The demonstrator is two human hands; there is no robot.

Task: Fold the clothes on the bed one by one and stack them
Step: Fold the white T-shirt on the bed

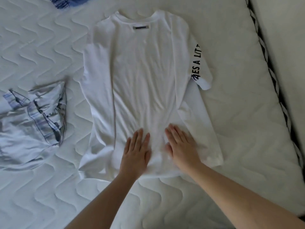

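- A white T-shirt (143,83) lies flat on the bed (231,129), neck end far from the fingers and bottom hem close to the person.
- Both side parts look folded in toward the middle already — so I think the step in hand is pressing the shirt smooth before folding it short.
- The left hand (136,152) lies flat on the cloth near the hem, its fingers (140,136) straight and a little spread, gripping nothing.
- The right hand (179,146) lies just beside it, also flat, fingers straight, holding nothing.
- One sleeve with black letters (198,63) sticks out far past the right fingers, off to the side. It may need tucking in first.
- Next move, I guess: take the hem just under the fingers and bring it up toward the neck — both hands together, so the fold stays even.
- A crumpled striped shirt (33,119) sits well to the left of the left fingers, not folded yet.
- A bit of blue striped cloth (62,2) peeks in far ahead of the fingers, at the top edge. I cannot tell what it is.
- Nothing lies on the T-shirt, so nothing blocks the fold. I see no stack of folded clothes yet.
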